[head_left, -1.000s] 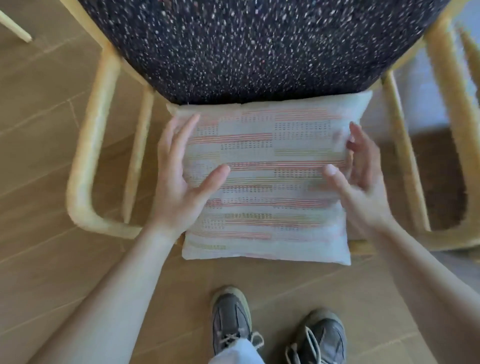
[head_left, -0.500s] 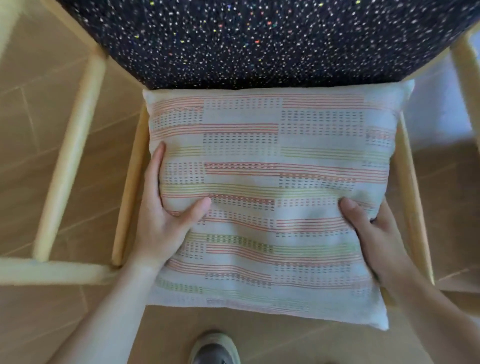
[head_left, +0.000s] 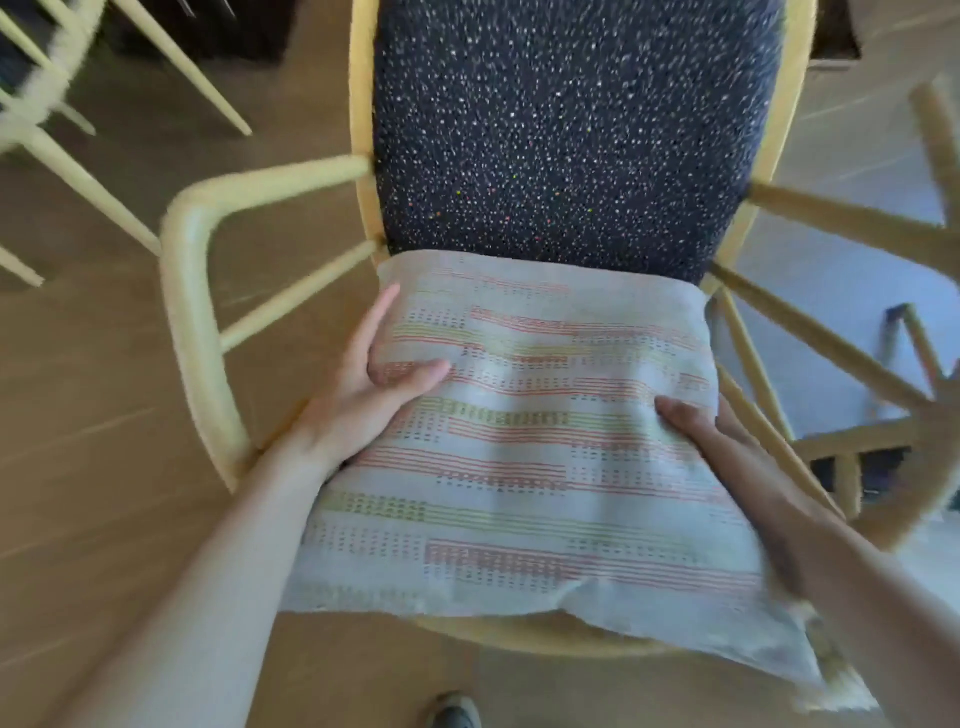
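Note:
A pale cushion (head_left: 524, 467) with red, yellow and dark woven stripes lies on the seat of a light wooden armchair (head_left: 195, 291), its far edge against the dark speckled backrest (head_left: 566, 130). My left hand (head_left: 363, 384) grips the cushion's left edge, thumb on top and fingers along the side. My right hand (head_left: 711, 431) grips the right edge, thumb pressed on the top and fingers hidden under the side. The cushion's near right corner hangs over the seat's front rim.
Wooden armrests and spindles (head_left: 810, 338) flank the cushion on both sides. Legs of another pale chair (head_left: 62, 150) stand at the far left on the wood floor. One shoe (head_left: 454, 712) shows at the bottom edge. A pale rug (head_left: 841, 291) lies to the right.
The view has pulled back and tilted up, showing the whole backrest and armrests. Both hands keep their grip on the cushion's sides; its far edge now leans on the backrest.

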